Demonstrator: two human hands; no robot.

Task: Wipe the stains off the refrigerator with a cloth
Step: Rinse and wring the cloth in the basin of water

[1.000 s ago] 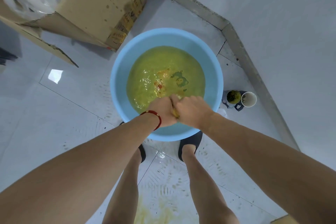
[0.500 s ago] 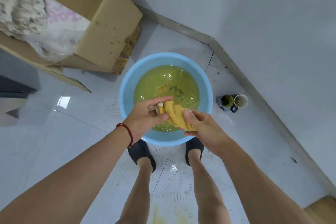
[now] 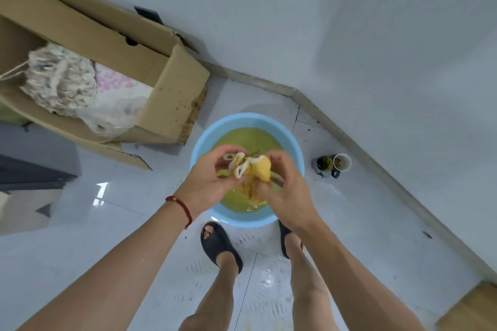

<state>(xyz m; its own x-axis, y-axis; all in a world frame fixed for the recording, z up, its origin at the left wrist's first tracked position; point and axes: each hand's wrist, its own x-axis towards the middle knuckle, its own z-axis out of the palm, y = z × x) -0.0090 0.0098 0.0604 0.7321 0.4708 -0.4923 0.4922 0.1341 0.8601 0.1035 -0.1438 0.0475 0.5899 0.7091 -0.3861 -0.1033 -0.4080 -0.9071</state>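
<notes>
A wet yellow cloth [image 3: 259, 169] with a white edge is bunched up above a light blue basin [image 3: 200, 156] of murky green-yellow water. My left hand [image 3: 208, 183] grips the cloth's left side. My right hand [image 3: 286, 191] pinches its right side, and part of the cloth hangs down between both hands toward the water. The refrigerator is not in view.
An open cardboard box [image 3: 172, 88] holding a mop head and plastic bags stands left of the basin. Two small cups [image 3: 333, 164] sit on the floor to the right, near the grey skirting of the white wall. My sandalled feet [image 3: 219, 244] stand just before the basin.
Both hands have lifted the cloth out of the water and up above the basin. The view has risen and pulled back, so more of the box and wall shows.
</notes>
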